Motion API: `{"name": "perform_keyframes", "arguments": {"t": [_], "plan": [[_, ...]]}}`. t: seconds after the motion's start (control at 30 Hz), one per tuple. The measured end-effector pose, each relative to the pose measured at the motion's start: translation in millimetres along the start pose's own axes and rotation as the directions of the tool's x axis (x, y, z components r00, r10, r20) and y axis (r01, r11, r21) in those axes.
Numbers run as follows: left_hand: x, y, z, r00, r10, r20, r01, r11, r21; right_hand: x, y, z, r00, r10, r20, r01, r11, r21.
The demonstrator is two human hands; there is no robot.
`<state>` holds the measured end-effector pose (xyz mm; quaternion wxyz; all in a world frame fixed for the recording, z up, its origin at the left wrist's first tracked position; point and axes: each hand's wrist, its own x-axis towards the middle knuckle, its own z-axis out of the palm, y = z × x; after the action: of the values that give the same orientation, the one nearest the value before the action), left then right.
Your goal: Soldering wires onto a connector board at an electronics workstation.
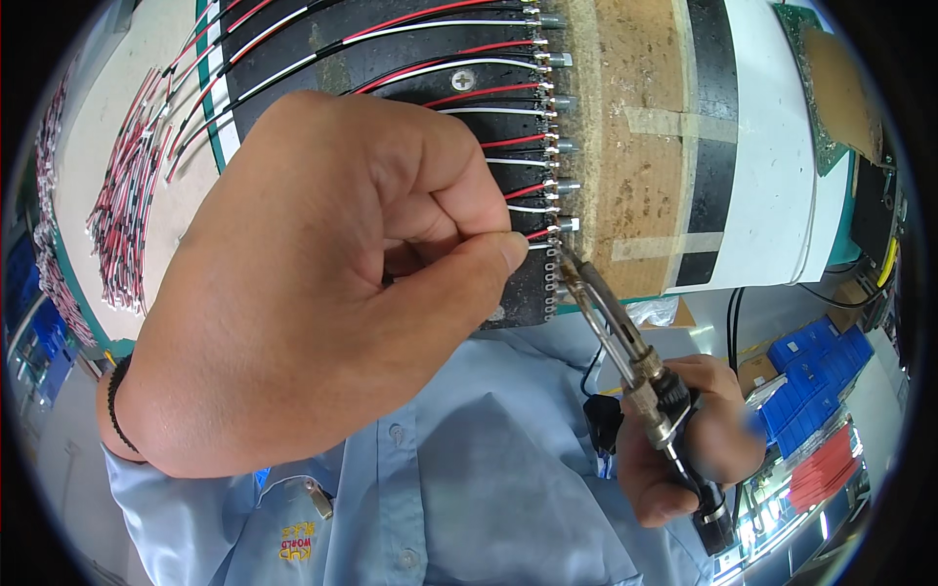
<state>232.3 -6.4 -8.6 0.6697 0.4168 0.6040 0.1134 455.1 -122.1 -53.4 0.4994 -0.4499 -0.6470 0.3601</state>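
Observation:
My left hand [332,259] reaches across the black fixture [523,293], thumb and forefinger pinching a wire whose red end [537,234] shows just past the fingertips. That end meets a small metal connector [570,226], and a white wire end shows just below it. In my right hand [703,449] is a soldering iron [640,366] with a thin tube along its side. Its tip touches or nearly touches the joint at the connector; which one I cannot tell. More red and white wires [469,49] run to similar connectors farther up the row. My left palm hides part of them.
A loose bundle of red, white and black wires [127,195] lies at the left of the bench. Right of the connectors is a tan board [635,156] with tape strips, then a white surface [772,146]. Blue boxes [811,366] stand lower right, beyond my right hand.

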Motion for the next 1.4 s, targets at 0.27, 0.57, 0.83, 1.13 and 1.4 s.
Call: {"name": "perform_keyframes", "arguments": {"t": [0.27,0.57,0.83,1.13,1.4], "plan": [[0,-2,-1,1.000,0.005,0.005,-0.005,1.000,-0.015,-8,-4,-5,0.997,0.071,-0.038,-0.069,0.996,0.057],[-2,0,-2,0.999,-0.014,0.034,0.013,0.999,0.036,-7,-3,2,0.996,-0.015,-0.085,0.016,1.000,0.002],[-4,-16,2,0.990,0.142,0.017,-0.141,0.989,-0.039,-2,8,7,0.988,-0.138,-0.070,0.139,0.990,0.010],[-6,-14,7,0.990,0.140,-0.030,-0.139,0.990,0.026,1,11,5,0.988,-0.153,-0.019,0.153,0.988,0.008],[-6,-13,6,0.991,0.134,-0.018,-0.132,0.989,0.072,-1,10,7,0.987,-0.144,-0.063,0.145,0.989,0.007]]}}
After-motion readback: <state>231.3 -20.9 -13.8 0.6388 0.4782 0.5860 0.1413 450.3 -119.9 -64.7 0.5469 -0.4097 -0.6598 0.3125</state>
